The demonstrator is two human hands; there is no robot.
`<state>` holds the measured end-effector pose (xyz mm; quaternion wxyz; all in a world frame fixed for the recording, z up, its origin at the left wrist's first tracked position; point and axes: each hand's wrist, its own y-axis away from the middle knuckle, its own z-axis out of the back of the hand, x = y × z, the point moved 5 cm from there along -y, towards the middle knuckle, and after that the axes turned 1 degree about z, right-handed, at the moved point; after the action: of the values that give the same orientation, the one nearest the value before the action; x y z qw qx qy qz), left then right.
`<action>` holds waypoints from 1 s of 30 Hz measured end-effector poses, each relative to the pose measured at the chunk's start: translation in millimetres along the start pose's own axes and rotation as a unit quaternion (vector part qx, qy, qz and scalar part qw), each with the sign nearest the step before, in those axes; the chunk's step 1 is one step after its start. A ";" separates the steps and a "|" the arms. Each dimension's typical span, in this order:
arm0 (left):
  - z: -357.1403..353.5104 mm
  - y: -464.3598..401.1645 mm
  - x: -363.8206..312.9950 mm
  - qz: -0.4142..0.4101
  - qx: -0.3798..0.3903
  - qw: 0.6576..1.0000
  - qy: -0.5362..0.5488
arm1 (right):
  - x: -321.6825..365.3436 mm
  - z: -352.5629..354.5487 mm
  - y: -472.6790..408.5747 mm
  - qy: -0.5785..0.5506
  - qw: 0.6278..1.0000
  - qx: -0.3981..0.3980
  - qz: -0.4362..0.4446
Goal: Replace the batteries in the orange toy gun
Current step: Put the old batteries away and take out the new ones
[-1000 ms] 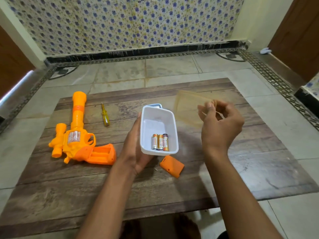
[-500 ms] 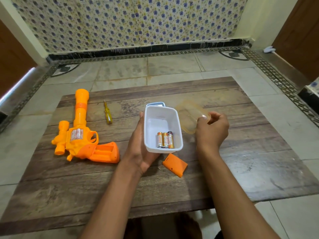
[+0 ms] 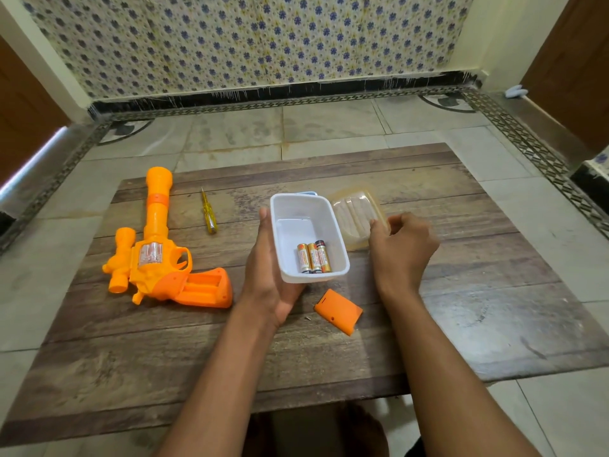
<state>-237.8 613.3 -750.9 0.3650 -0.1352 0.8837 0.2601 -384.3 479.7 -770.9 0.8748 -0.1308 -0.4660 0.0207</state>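
The orange toy gun (image 3: 155, 255) lies on the left of the wooden board (image 3: 461, 291), its grip compartment open and showing no batteries. Its orange battery cover (image 3: 339, 311) lies loose near the middle. My left hand (image 3: 267, 268) holds a white plastic box (image 3: 306, 222) tilted, with three batteries (image 3: 314, 258) at its near end. My right hand (image 3: 402, 249) rests its fingers on the edge of a clear yellowish lid (image 3: 357, 219), which lies flat on the board just right of the box.
A small yellow screwdriver (image 3: 208, 211) lies on the board between the gun barrel and the box. A tiny screw (image 3: 308, 318) sits by the cover. The board rests on a tiled floor, with a patterned wall behind and wooden doors at both sides.
My right hand has lowered the clear lid from the air down onto the board beside the box. The left hand still holds the white box.
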 end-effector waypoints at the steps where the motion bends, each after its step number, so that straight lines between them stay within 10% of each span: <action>1: -1.0 1.4 -1.3 -0.005 -0.001 1.000 -0.001 | 1.6 0.0 0.5 0.011 1.000 0.001 0.008; 8: -3.3 5.9 -12.8 -0.065 -0.032 0.997 -0.030 | 44.3 17.8 15.3 -0.074 0.992 -0.012 0.101; 11: -5.7 7.7 -21.9 -0.095 -0.062 0.993 -0.045 | 60.0 6.7 40.2 -0.178 0.976 0.124 0.006; 15: -10.2 10.8 -40.3 -0.223 -0.091 0.957 -0.163 | 59.4 -11.2 76.9 -0.309 0.897 0.262 -0.176; 24: -43.3 34.9 -40.5 -0.336 -0.159 0.704 -0.605 | 62.0 -40.3 95.5 -0.548 0.660 0.339 -0.386; 30: -47.8 33.9 -35.3 -0.364 -0.157 0.720 -0.569 | 54.5 -51.5 90.1 -0.587 0.597 0.354 -0.417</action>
<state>-255.2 616.4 -684.9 0.8396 -0.3279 0.3387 0.2700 -303.5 564.4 -776.5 0.3035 0.4383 -0.8388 -0.1104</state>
